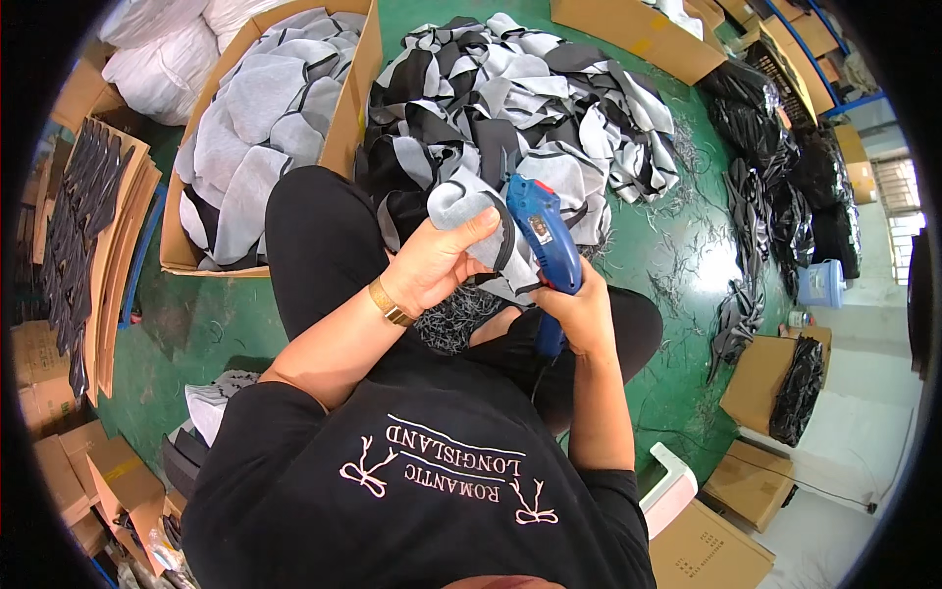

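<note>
My left hand (428, 267) pinches a curved grey fabric piece (459, 200) with a black edge, thumb on top. My right hand (583, 312) is wrapped around the grip of blue cordless electric scissors (551, 243). Their dark blade end points away from me, beside the right edge of the fabric piece; whether it touches the cloth I cannot tell. A large heap of grey and black fabric pieces (510, 83) lies on the floor just beyond my hands. Thin dark trimmings (446, 322) are piled between my legs, partly hidden by my arms.
At left, a cardboard box (355, 110) holds grey fabric pieces. Cardboard sheets (123, 211) with black strips stand farther left. More trimmings litter the green floor (677, 265) at right. Black plastic bags (775, 147), a light-blue bucket (822, 285) and boxes (751, 483) line the right side.
</note>
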A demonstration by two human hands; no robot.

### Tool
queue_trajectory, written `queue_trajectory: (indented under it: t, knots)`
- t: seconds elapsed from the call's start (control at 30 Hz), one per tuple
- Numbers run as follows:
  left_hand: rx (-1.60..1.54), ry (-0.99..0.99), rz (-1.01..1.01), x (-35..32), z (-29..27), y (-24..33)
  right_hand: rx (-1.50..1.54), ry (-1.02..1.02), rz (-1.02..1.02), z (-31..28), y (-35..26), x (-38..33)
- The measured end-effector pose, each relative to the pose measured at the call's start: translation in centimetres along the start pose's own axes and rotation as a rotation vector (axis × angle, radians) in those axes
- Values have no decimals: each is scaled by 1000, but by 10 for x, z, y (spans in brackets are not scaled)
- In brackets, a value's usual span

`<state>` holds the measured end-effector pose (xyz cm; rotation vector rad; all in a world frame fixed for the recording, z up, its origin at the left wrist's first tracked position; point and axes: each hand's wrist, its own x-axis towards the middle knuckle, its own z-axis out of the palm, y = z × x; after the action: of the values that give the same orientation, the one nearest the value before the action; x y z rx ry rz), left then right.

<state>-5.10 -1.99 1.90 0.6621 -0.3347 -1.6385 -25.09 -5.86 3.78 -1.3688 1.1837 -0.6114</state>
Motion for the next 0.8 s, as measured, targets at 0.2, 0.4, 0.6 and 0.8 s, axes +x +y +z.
queue_trajectory:
  t: [0.2,0.4,0.6,0.8]
  knots:
    - [67,81,108,3,-6,6,203,87,23,-18,2,-17]
    - [104,167,193,3,5,3,155,-90,119,-20,-2,-51]
    - [123,166,178,4,8,1,209,-100,192,-18,9,-54]
    - [221,135,224,-1,8,5,254,-116,163,-16,7,-53]
